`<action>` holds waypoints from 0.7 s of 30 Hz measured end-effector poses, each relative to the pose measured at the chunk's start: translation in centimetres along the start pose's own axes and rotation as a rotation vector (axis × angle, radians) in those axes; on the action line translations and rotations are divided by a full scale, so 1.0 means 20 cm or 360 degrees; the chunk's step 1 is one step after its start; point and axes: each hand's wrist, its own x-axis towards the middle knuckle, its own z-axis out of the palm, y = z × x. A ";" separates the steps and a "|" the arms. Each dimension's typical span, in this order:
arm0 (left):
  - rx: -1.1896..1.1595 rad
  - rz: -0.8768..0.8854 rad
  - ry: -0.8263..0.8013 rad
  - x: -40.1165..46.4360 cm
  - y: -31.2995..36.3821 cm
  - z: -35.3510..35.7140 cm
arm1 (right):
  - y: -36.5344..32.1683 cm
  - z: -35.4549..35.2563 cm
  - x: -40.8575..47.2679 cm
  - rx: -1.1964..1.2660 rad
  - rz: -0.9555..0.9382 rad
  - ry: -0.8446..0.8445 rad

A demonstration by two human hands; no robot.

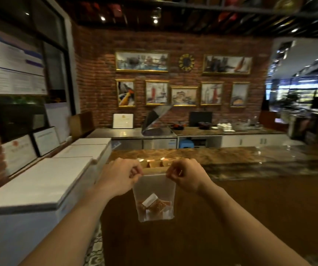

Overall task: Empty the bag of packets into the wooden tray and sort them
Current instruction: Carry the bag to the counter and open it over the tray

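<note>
Clear plastic bag (154, 191), thin, glossy, roughly rectangular, hanging upright in the air in front of a brown wood-faced counter front (231, 217). Its top edge is stretched taut between two hands. Left hand (120, 175) closed in a loose fist, thumb and forefinger pinching the bag's upper left corner; right hand (186, 174) in the same pose, pinching the upper right corner. Both forearms bare, reaching forward from the lower corners of the view, wrists slightly raised, knuckles up. Packets (154, 205) lie heaped in the bag's lower part: small, flat, mostly brown or amber, with one white rectangular packet lying tilted on top. Perhaps five or six in all; overlap and blur prevent a sure count. Just behind the hands, on the edge of a polished, mottled brown stone countertop (221, 154), sits the wooden tray (154, 166), light tan; only a strip shows between the hands, with what look like dividers, number unclear. To the left, three white chest-type units (39, 181) with flat matte lids in a row. Far wall rough red brick (97, 73), carrying seven gold-framed pictures (142, 61), two above and five below, and one round dark clock (186, 62) with a yellow rim.
</note>
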 end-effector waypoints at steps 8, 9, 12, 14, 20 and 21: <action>-0.0009 0.0158 -0.0058 0.09 0.11 0.14 | 0.14 -0.07 -0.12 -0.0062 0.0123 0.0067; -0.0010 0.0164 -0.0068 0.10 0.11 0.16 | 0.15 -0.08 -0.13 -0.0064 0.0135 0.0064; -0.0011 0.0176 -0.0088 0.13 0.12 0.18 | 0.19 -0.08 -0.14 -0.0048 0.0164 0.0060; -0.0009 0.0179 -0.0098 0.15 0.13 0.20 | 0.22 -0.08 -0.15 -0.0043 0.0176 0.0062; -0.0022 0.0174 -0.0130 0.19 0.16 0.26 | 0.33 -0.08 -0.12 -0.0032 0.0169 0.0048; -0.0028 0.0172 -0.0128 0.21 0.17 0.27 | 0.35 -0.08 -0.11 -0.0033 0.0167 0.0055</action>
